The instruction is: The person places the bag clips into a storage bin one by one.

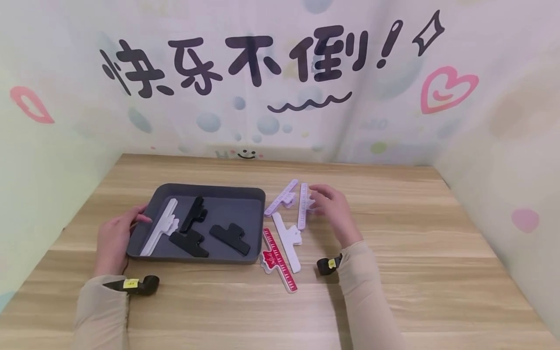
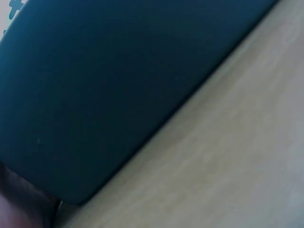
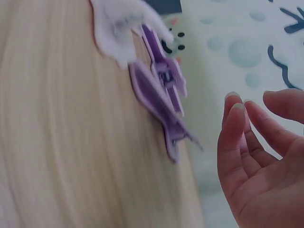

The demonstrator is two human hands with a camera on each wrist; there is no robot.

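Nearest, a red clip (image 1: 282, 265) is laid slantwise just beside the near right corner of the grey tray (image 1: 240, 209), with a white clip (image 1: 286, 243) set beyond it. The tray's left wall is held by the left hand (image 1: 115, 236), a digit being laid over the rim; most of its fingers are hidden. In the tray three black clips (image 1: 230, 238) and a pale clip (image 1: 159, 228) are spread apart. Farther off, a ribbed lilac clip (image 1: 302, 206) is found on the table (image 1: 415, 243), right of the tray, its grip turned toward the right hand (image 1: 332, 211). The right hand's fingers are loosely bent, a gap is left between thumb and fingertips, and nothing is held. A reach for this clip is judged to be in hand, though a release cannot be ruled out; if it is to be lifted, the grip needs to be pinched between thumb and fingers. Just left of it, a second lilac clip (image 1: 280, 200) is set aslant, its lower end close to the tray's right wall.
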